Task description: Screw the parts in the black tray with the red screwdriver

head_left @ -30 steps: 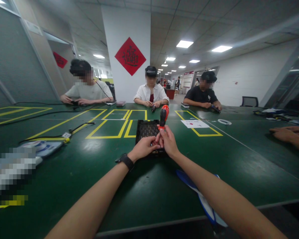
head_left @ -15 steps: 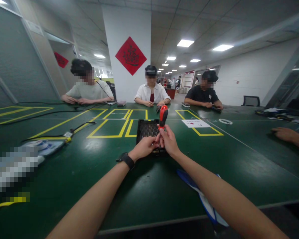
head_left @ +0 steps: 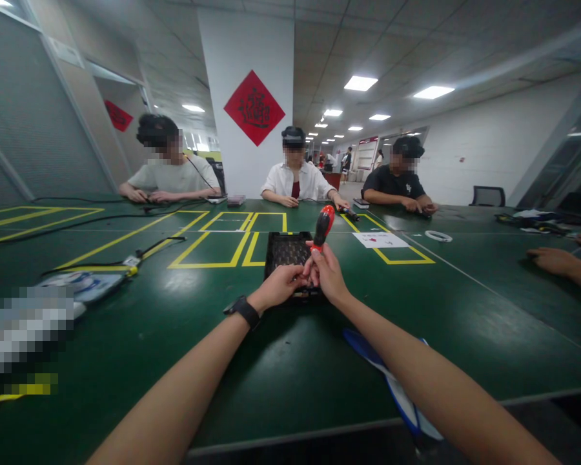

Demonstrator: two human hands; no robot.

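A screwdriver [head_left: 324,227] with a red and black handle stands nearly upright, its top leaning right. My right hand [head_left: 328,274] is closed around its lower part. Fingertips of my left hand [head_left: 285,284] are pinched together beside the right fingers, over the near part of a black open case [head_left: 270,248]. Many small dark compartments or pieces fill the case; they are too small to make out. Whatever the left fingers pinch is hidden, and so is the screwdriver's tip.
Yellow tape outlines [head_left: 208,265] mark the green table [head_left: 184,361]. A white paper [head_left: 380,240] and a white ring [head_left: 438,237] lie to the right. Under my right forearm is a blue-and-white item [head_left: 368,349]. Three people sit opposite; another person's hand [head_left: 554,259] rests at far right.
The screwdriver's handle has tipped further to the right, while my hands stay nearly in place. Across the table, the middle person's arm has reached out to the side with a dark object.
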